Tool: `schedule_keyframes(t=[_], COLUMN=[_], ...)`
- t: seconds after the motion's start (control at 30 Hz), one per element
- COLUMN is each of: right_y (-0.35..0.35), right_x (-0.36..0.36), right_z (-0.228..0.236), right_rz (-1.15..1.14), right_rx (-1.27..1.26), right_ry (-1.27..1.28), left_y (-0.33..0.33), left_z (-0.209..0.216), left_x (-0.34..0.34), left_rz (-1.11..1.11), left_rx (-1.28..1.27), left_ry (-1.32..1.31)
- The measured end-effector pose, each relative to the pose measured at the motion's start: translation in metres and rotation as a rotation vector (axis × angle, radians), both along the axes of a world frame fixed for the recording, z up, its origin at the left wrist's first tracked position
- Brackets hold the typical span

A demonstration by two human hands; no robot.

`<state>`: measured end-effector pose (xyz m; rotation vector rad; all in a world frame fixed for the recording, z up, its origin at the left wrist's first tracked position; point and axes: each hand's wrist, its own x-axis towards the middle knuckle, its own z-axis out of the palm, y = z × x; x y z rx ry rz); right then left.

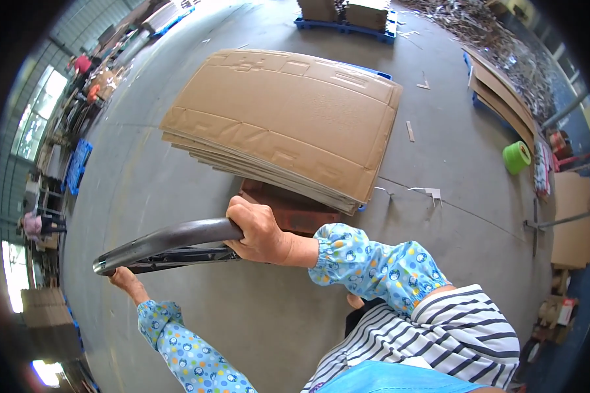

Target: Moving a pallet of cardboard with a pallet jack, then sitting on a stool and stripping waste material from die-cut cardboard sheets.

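Observation:
My right hand (259, 230) is wrapped round the right side of a dark, looped pallet jack handle (167, 237). At the loop's left end, my left hand (128, 281) grips it from below, its fingers partly hidden. Beyond my right hand shows the pallet jack's worn red body (292, 208), low to the floor. Over it lies a stack of flat brown cardboard sheets (288, 108), the top one creased and embossed. A bit of blue pallet (380, 73) peeks out at the stack's far right corner.
Another loaded blue pallet (377, 34) stands at the far side. To the right are leaning cardboard sheets (501, 92), a green roll (516, 157) and a heap of scrap strips (478, 39). White scraps (429, 193) litter the grey floor. Other people (39, 224) are at the left.

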<state>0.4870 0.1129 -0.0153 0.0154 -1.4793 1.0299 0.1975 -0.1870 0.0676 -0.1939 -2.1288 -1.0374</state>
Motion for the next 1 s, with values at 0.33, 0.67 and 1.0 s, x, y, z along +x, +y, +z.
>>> schedule_keyframes(t=[0.33, 0.67, 1.0], right_y=[0.017, 0.032, 0.113], right_x=[0.006, -0.018, -0.008], right_z=[-0.002, -0.009, -0.024], right_rz=[-0.015, -0.026, -0.309], right_rx=[-0.088, -0.230, -0.464], right_ry=[-0.024, -0.138, -0.236], left_y=[0.107, 0.159, 0.317], left_z=[-0.002, -0.038, -0.047], left_x=[-0.040, -0.164, -0.080], left_rz=[-0.545, -0.695, -0.914], left_rx=[0.115, -0.100, 0.070], left_ry=[-0.040, -0.180, -0.386])
